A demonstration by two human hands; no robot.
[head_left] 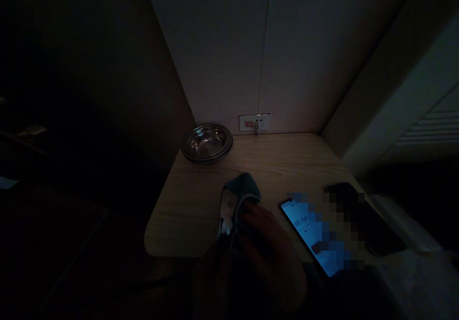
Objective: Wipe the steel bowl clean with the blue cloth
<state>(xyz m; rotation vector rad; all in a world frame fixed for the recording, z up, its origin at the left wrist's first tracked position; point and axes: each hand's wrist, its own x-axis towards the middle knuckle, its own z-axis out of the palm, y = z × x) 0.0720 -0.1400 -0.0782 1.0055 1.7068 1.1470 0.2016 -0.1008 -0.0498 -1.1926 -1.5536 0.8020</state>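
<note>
Shiny piece: The reflective piece [227, 212] stood tilted over the near part of the worktop [186, 200], nearer the person than the stacked metal dishes [208, 143]. Its lower end sank into darkness, so its full shape could not be told.
Cloth: The teal cloth [244, 185] was folded around the right side of the piece, its upper fold rising above the far end.
Right grip: The right hand [274, 248] had its fingers curled over the cloth, pinching it against the piece. Even pressure through the fabric, with no bare fingertip on the shine, looked the best way to work that surface.
Left grip: The left hand [211, 270] was at the lower end, but the gloom hid whether its fingers were closed. A steady hold by the rim would have suited the piece, since a smooth surface could slip or turn under rubbing.
Light: The scene was very dim; tilting the face toward the lit phone [311, 236] would have helped show up smears.
Room to work: The lit phone lay just beside the right forearm, and the dark phone [362, 215] farther right, so short strokes kept away from them seemed wisest.
</note>
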